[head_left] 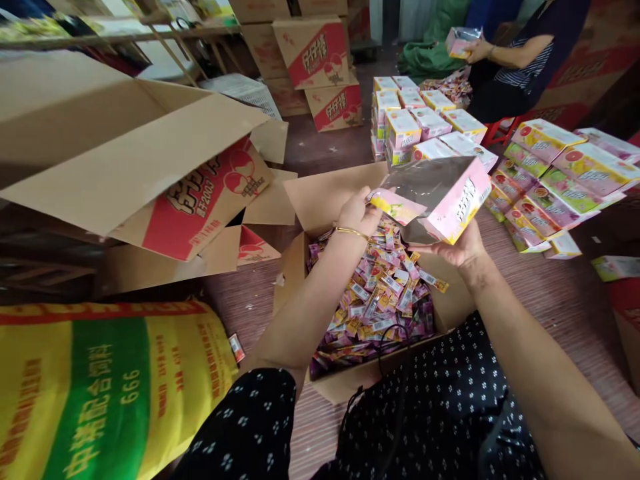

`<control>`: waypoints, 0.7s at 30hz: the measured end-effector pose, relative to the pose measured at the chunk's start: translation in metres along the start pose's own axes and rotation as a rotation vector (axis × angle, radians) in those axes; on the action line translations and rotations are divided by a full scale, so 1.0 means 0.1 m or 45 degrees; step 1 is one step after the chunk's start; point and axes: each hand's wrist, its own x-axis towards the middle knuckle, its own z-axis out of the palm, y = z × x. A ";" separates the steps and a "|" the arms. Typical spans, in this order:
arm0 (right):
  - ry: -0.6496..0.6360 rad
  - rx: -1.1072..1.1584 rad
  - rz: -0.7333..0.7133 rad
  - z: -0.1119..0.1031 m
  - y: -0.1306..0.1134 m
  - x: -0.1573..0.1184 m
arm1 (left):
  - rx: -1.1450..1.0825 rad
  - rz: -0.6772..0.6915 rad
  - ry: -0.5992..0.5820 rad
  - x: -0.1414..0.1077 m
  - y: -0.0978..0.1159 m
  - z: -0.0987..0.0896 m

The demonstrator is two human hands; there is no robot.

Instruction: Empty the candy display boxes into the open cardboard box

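Note:
Over an open carton full of small candy packets, a pink and yellow display box with a clear plastic window is held tilted between both hands. My left hand, with a gold bangle at the wrist, has its fingers closed on the flap at the box's left end. The right end rests on my right hand, which supports it from below with the palm up and the thumb partly hidden. The inside of the box shows dimly through the window.
Stacked display boxes stand ahead, with another stack at right. Large cartons lie at left above a yellow-green sack. A seated person at the back right holds a similar box.

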 end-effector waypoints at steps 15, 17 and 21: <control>0.668 -0.012 -0.255 -0.68 -0.21 -0.75 | 0.413 -0.052 -0.434 -0.29 -0.84 0.56; 0.690 0.022 -0.227 -0.71 -0.21 -0.77 | 0.586 -0.013 -0.563 -0.38 -0.86 0.54; 0.646 0.201 -0.109 -0.75 -0.18 -0.83 | 1.331 0.436 -0.992 -0.46 -0.85 0.43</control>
